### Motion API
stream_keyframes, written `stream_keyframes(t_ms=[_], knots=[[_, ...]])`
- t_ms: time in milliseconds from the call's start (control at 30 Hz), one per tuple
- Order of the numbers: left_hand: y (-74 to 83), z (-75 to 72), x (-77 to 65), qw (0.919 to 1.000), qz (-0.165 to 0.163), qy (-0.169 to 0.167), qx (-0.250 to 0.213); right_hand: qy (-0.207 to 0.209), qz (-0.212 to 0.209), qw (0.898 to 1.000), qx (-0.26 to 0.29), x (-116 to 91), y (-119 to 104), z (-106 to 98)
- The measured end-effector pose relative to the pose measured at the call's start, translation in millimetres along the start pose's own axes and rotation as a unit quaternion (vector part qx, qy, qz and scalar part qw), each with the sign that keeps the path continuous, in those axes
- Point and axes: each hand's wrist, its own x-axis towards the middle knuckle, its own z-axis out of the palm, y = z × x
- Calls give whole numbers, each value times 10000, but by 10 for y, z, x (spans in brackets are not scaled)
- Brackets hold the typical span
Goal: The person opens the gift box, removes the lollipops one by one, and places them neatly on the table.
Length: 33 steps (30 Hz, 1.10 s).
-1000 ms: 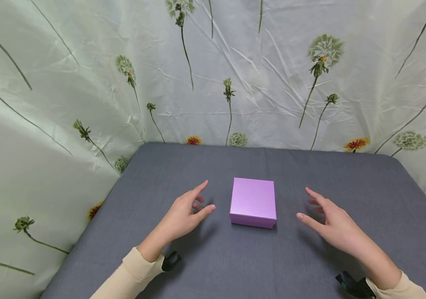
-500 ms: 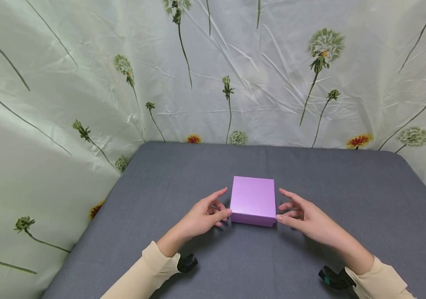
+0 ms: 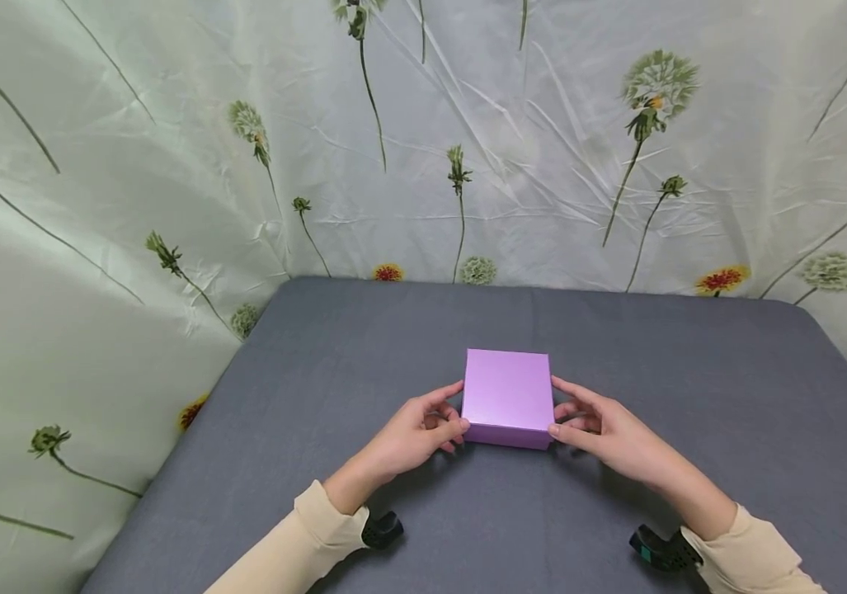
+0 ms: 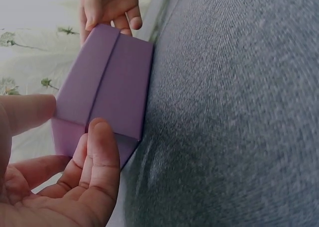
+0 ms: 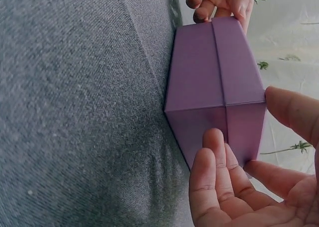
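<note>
A square purple box [image 3: 506, 436] with a shiny lid [image 3: 508, 388] sits closed on the grey cloth. My left hand [image 3: 411, 433] holds the lid's left side, thumb at the near corner and index finger further back along the edge. At the opposite side, my right hand [image 3: 619, 433] grips the lid in the same way. Both wrist views show a seam between the lid and the deeper base [image 4: 122, 82]. The other fingers of each hand are bent beside the box's end walls. What is inside the box is hidden.
Grey cloth covers the table [image 3: 364, 330]. A pale curtain [image 3: 542, 148] printed with dandelions and other flowers hangs behind it and along the left. Black wrist devices [image 3: 382, 530] sit below both beige sleeves [image 3: 304, 540].
Both hands have moved inward from either side of the box, and their thumbs and index fingers now touch its lid. The box has stayed in place on the cloth.
</note>
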Motion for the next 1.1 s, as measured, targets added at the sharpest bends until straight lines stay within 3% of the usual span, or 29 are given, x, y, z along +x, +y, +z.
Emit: stream_keyframes(t_ms=[400, 867, 1100], knots=[[-3, 3, 2, 9999, -6, 30, 102, -100, 25, 9992, 381, -8, 4, -11], [36, -16, 11, 9998, 16, 27, 218, -128, 120, 9997, 198, -17, -42, -35], [75, -31, 11, 9995, 19, 48, 311, -206, -258, 9988, 349, 4, -27, -58]])
